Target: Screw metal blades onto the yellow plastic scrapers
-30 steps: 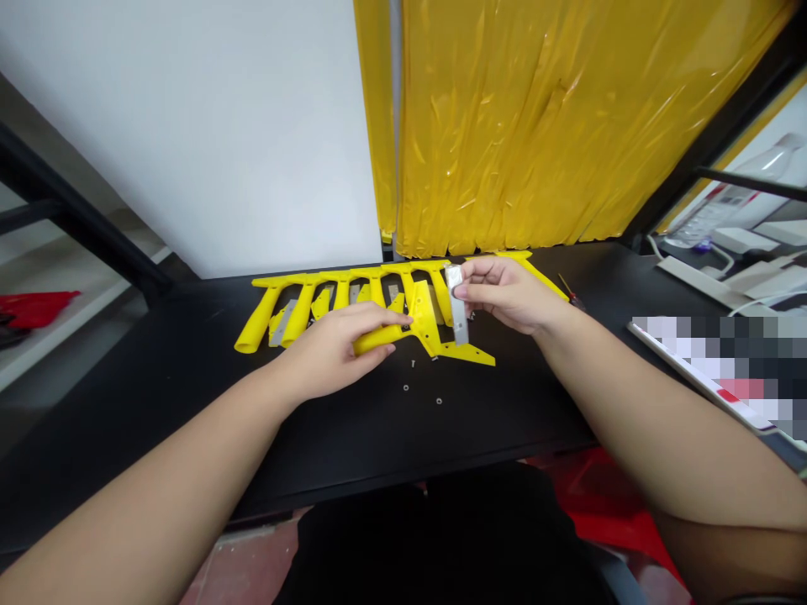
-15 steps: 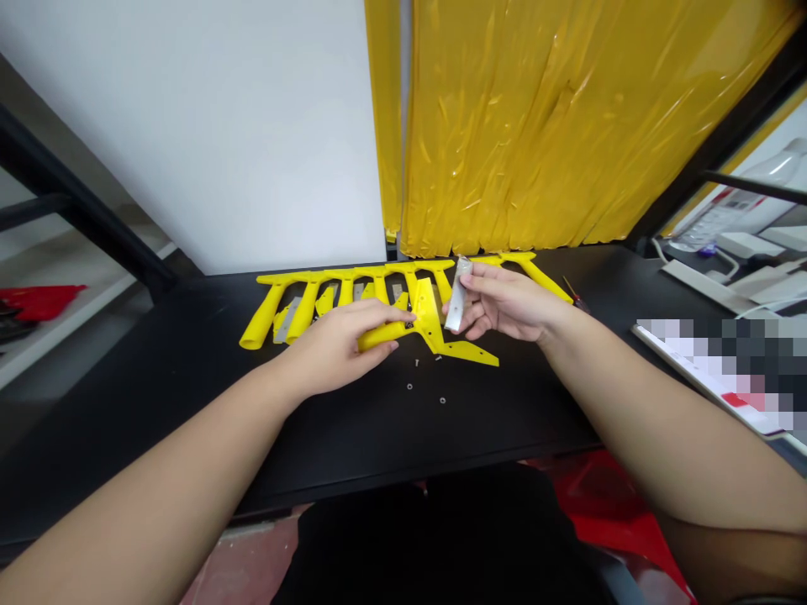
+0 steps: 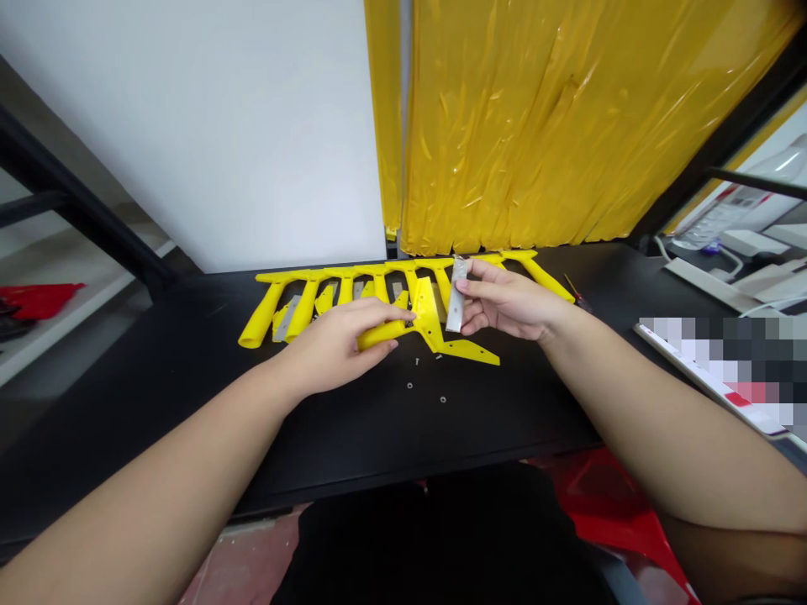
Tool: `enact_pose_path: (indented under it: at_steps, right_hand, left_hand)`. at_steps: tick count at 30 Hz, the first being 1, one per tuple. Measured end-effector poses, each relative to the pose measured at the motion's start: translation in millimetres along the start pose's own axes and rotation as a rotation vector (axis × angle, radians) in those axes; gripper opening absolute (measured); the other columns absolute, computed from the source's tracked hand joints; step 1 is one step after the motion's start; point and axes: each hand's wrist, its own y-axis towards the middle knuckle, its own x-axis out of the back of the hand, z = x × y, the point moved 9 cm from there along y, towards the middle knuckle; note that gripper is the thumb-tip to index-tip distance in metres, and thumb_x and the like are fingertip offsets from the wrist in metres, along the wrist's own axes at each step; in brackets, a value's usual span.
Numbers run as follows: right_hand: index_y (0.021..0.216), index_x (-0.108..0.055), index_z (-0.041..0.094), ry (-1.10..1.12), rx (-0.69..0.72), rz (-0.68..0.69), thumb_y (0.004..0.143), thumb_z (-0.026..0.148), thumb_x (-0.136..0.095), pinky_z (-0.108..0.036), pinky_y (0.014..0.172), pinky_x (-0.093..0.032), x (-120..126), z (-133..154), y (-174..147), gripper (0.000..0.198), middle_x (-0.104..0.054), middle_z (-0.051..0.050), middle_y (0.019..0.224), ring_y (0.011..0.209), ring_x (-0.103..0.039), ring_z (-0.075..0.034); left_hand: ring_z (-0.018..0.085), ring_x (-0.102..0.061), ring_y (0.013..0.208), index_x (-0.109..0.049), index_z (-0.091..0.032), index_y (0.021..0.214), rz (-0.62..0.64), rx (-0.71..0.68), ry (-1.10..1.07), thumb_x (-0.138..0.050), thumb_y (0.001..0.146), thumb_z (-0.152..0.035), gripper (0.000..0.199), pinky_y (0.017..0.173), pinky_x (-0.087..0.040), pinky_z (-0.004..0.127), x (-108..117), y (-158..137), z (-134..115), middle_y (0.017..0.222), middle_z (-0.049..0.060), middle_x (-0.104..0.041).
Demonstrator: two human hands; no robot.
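My left hand (image 3: 353,343) is wrapped round the grip of a yellow T-shaped plastic handle (image 3: 427,313), holding it low over the black table. Just right of its head, my right hand (image 3: 498,301) pinches a flat silver metal blade (image 3: 455,309) upright between thumb and fingers. The blade has small holes, and its top end looks wrapped in clear film. A separate yellow plate with holes (image 3: 472,351) lies below the blade. Two small screws (image 3: 417,361) and two nuts (image 3: 409,386) are on the table in front of the handle.
Several more yellow handles (image 3: 265,313) stand in a row along the table's back edge, with yellow plates and metal blades between them. A screwdriver (image 3: 577,294) lies at right. Beyond it are a pixelated white-edged object (image 3: 693,370) and a plastic bottle (image 3: 725,210).
My right hand has turned the metal blade slightly, so it stands more upright. My left hand and the yellow handle have stayed where they were.
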Motion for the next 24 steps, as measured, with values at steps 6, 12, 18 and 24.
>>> enact_pose_path:
  at_steps: [6,12,18,24]
  right_hand:
    - [0.113,-0.048,0.028,-0.057,-0.029,0.020,0.093,0.036,-0.083,-0.025,0.065,-0.070,-7,-6,-1,0.041,-0.080,0.002,0.078,0.065,-0.080,-0.016]
    - [0.113,-0.051,0.025,-0.167,0.023,0.031,0.082,0.027,-0.092,-0.021,0.063,-0.068,-17,-7,-1,0.052,-0.076,0.007,0.070,0.063,-0.078,-0.014]
    - [0.101,-0.053,0.022,-0.246,0.056,-0.020,0.076,0.032,-0.096,-0.021,0.060,-0.067,-16,-4,1,0.050,-0.078,0.003,0.072,0.060,-0.077,-0.014]
    - [0.097,-0.062,0.019,-0.252,0.049,-0.010,0.076,0.036,-0.096,-0.023,0.060,-0.068,-20,-8,3,0.044,-0.077,0.002,0.073,0.059,-0.076,-0.014]
  left_hand:
    - [0.023,-0.070,0.113,-0.068,-0.028,0.139,0.045,0.014,-0.003,-0.062,0.103,-0.029,0.036,0.099,-0.056,0.039,-4,-1,1,0.128,0.005,-0.075]
    - [0.023,-0.070,0.114,-0.068,-0.030,0.141,0.078,0.035,0.005,-0.061,0.104,-0.031,0.038,0.100,-0.056,0.039,-6,-2,0,0.130,0.005,-0.074]
    - [0.023,-0.070,0.113,-0.067,-0.030,0.143,0.090,0.040,0.026,-0.059,0.106,-0.033,0.039,0.096,-0.057,0.039,-7,-2,-3,0.130,0.006,-0.074]
    - [0.024,-0.070,0.116,-0.066,-0.029,0.144,0.081,-0.006,0.039,-0.057,0.106,-0.031,0.039,0.099,-0.057,0.039,-8,-2,-6,0.128,0.007,-0.074]
